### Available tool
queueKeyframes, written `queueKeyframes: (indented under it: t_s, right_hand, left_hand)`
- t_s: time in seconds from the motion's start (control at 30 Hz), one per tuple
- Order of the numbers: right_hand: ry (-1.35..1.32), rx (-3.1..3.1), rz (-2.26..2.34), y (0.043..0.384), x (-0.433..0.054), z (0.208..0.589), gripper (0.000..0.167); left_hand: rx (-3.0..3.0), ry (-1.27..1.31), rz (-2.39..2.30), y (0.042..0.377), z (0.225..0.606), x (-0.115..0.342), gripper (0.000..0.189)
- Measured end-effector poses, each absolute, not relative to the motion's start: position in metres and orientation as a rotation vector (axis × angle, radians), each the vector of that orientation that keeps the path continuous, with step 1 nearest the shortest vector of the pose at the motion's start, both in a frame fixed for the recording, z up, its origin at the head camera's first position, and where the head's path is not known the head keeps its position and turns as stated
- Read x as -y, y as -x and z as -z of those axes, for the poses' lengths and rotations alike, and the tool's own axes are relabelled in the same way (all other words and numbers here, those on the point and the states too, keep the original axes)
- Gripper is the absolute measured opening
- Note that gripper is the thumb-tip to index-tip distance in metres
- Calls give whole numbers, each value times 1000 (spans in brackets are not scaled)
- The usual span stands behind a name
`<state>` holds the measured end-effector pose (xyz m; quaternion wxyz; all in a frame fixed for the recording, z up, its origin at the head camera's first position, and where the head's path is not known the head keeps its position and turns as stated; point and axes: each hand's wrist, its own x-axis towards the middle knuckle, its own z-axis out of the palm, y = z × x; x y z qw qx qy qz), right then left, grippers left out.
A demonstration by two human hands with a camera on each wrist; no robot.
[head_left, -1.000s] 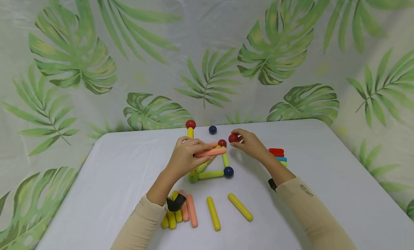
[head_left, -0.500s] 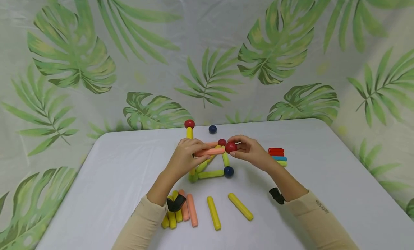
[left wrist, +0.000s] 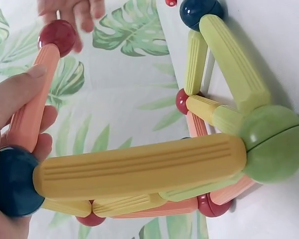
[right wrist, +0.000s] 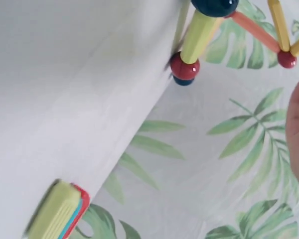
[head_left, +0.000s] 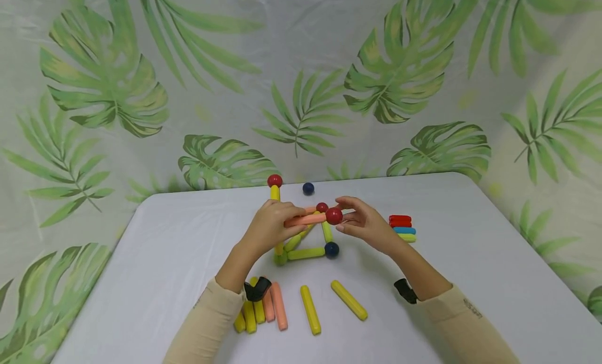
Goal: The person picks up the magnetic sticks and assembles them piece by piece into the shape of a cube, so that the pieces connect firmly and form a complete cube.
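Observation:
My left hand (head_left: 268, 225) grips a pink magnetic stick (left wrist: 27, 122) between thumb and fingers. A red ball (head_left: 334, 216) sits on the stick's far end. At its near end a dark blue ball (left wrist: 15, 181) rests against the palm, joined to a thick yellow stick (left wrist: 139, 164) that runs to a green ball (left wrist: 274, 144). These belong to a frame of sticks and balls standing on the table, partly hidden by my left hand in the head view. Just right of the red ball is my right hand (head_left: 369, 228), its fingers loosely extended and holding nothing.
Loose yellow sticks (head_left: 310, 310) and pink sticks (head_left: 279, 306) lie in front of the frame. A loose dark blue ball (head_left: 308, 189) is behind it. Several short red, blue and green sticks (head_left: 403, 230) lie together at the right. A leaf-patterned cloth (head_left: 301, 92) hangs behind the table.
My right hand has brought the red ball left and down onto the pink stick's end and let it go, easing back slightly. The left hand has barely moved.

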<state>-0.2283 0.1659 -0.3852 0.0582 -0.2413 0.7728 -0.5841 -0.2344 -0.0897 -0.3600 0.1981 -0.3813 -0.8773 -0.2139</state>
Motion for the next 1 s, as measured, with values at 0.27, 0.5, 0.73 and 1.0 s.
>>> queueKeyframes:
  t_s: [0.27,0.5,0.73,1.0]
  right_hand:
    - [599,-2624,916,178,-169,412,39]
    - [606,-2530,669,158,-153,419,21]
    - [669,-2657,1221,192,-164,406,27]
    - [720,-2680,1478,214,-151,405,27]
  left_hand:
    - [2352,1121,672,238,367,89,32]
    - [2322,1117,673,237,368,91,28]
    - [2316,1115,675,237,368,93,30]
    - [2280,1120,709,238,369,92,31]
